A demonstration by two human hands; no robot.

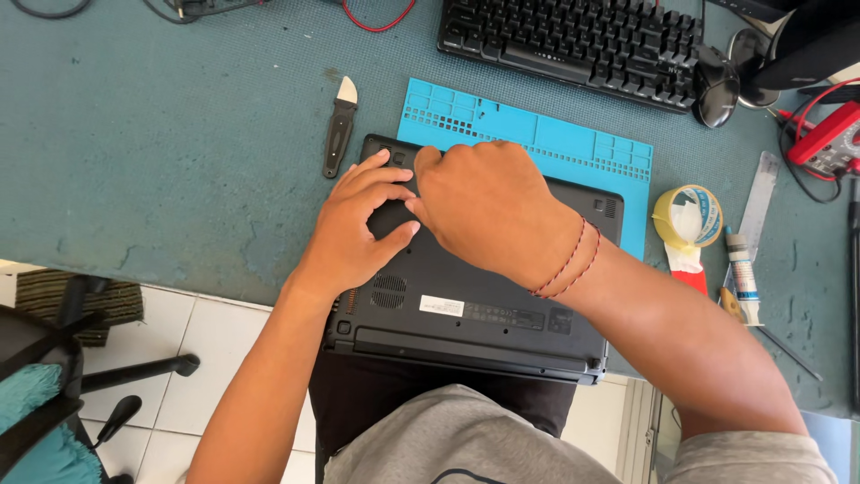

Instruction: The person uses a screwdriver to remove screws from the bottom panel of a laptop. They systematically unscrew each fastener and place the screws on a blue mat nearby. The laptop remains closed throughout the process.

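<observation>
Nearest, a dark plastic laptop [466,314] lies bottom up, its near edge hanging over the surface's [179,179] front edge toward the person's lap. A small white rectangular label [442,306] sits on its underside beside a round vent grille. The left hand [358,229] lies flat on the laptop's far left part, fingers spread and thumb pressing the shell, gripping nothing. The right hand [488,206], a red thread band at the wrist, is curled loosely with fingertips on the far edge; what it holds, if anything, cannot be told. Under the laptop's far end lies a blue gridded mat [555,139]. Left of it rests a black-handled pry tool [340,130] on open teal felt. To the right are a yellow tape roll [688,217] and a small tube [742,269]. Farthest is a black keyboard [573,40].
</observation>
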